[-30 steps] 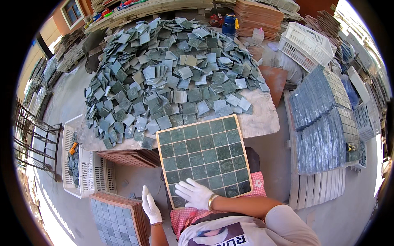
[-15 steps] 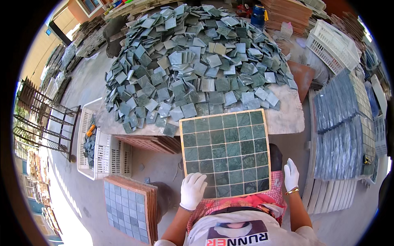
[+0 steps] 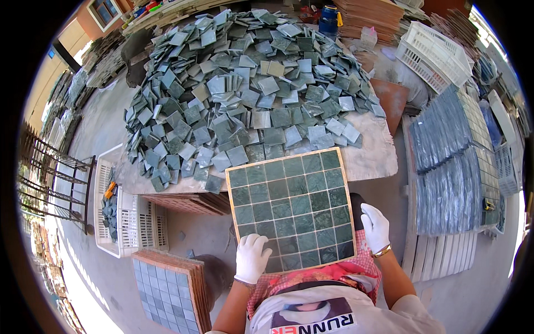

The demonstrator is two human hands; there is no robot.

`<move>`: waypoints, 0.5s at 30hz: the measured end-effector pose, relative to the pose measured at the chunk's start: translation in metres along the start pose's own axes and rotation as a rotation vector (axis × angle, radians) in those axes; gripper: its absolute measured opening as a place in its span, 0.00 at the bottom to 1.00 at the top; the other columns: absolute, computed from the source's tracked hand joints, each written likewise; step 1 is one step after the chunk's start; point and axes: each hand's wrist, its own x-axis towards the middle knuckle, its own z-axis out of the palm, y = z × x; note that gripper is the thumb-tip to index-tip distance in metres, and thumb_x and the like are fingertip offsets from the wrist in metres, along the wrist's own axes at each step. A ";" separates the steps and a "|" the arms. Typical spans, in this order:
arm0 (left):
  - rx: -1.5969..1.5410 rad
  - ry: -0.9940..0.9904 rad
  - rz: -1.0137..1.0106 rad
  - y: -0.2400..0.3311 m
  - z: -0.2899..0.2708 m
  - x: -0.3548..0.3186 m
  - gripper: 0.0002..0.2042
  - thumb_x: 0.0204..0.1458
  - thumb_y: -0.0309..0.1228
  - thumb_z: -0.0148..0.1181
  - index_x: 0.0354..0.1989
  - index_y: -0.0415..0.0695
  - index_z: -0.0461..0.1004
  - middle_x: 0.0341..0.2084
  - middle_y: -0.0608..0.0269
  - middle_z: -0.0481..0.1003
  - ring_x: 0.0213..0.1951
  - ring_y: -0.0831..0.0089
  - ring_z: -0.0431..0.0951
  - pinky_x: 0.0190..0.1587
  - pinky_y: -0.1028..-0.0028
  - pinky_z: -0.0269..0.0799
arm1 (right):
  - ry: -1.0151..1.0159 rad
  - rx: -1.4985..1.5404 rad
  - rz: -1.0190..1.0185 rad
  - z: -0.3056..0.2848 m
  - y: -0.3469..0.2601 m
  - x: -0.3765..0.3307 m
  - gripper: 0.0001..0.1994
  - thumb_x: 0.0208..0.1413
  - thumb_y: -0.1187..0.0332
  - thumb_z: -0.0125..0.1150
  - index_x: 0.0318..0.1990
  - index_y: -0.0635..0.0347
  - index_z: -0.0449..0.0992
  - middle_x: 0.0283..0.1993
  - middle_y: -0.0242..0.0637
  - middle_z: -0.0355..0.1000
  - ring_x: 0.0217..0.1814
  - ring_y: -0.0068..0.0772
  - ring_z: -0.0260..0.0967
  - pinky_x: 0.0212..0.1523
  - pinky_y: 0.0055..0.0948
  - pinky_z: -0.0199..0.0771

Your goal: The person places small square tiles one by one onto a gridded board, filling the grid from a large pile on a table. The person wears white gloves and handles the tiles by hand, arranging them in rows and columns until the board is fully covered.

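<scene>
A square tray of dark green stone tiles (image 3: pixel 292 209), set in rows inside a light wooden rim, leans from the table's front edge down to my lap. My left hand (image 3: pixel 253 259), in a white glove, lies over its lower left edge with the fingers curled against the rim and tiles; their undersides are hidden. To the right of the tray, my right hand (image 3: pixel 375 228), also gloved, is held in the air with fingers half bent and apart, holding nothing. Beyond the tray, a big heap of loose green-grey tiles (image 3: pixel 222 111) covers the table (image 3: pixel 367 161).
A white crate (image 3: pixel 136 222) with tile pieces and an orange-handled tool stands at left. Below it is a stack of tiled boards (image 3: pixel 167 289). Wrapped tile stacks (image 3: pixel 448 167) rise at right, with another white crate (image 3: pixel 434 55) behind. A blue jug (image 3: pixel 328 21) stands at the back.
The whole view has shifted, moving the scene leftward. My right hand has come closer to the tray's right edge, its fingers more bent. My left hand stays at the lower left corner.
</scene>
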 end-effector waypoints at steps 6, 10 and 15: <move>-0.021 0.008 -0.013 0.005 -0.004 0.005 0.13 0.36 0.27 0.67 0.32 0.45 0.72 0.33 0.59 0.72 0.40 0.54 0.70 0.43 0.59 0.68 | -0.232 -0.096 -0.346 0.034 -0.054 0.031 0.13 0.53 0.69 0.59 0.46 0.57 0.74 0.44 0.40 0.74 0.45 0.44 0.72 0.46 0.39 0.73; -0.138 -0.019 -0.038 0.005 -0.008 -0.003 0.11 0.38 0.26 0.66 0.30 0.44 0.71 0.30 0.58 0.72 0.39 0.54 0.71 0.41 0.60 0.68 | -0.352 -0.137 -0.426 0.071 -0.074 0.055 0.10 0.54 0.69 0.56 0.43 0.55 0.75 0.44 0.37 0.75 0.48 0.41 0.71 0.49 0.39 0.71; -0.251 0.038 -0.082 0.004 -0.004 -0.021 0.09 0.42 0.24 0.63 0.31 0.42 0.70 0.28 0.55 0.74 0.35 0.53 0.73 0.39 0.60 0.69 | -0.411 -0.343 -0.463 0.097 -0.087 0.079 0.07 0.53 0.71 0.54 0.40 0.54 0.74 0.40 0.36 0.74 0.45 0.42 0.71 0.46 0.40 0.71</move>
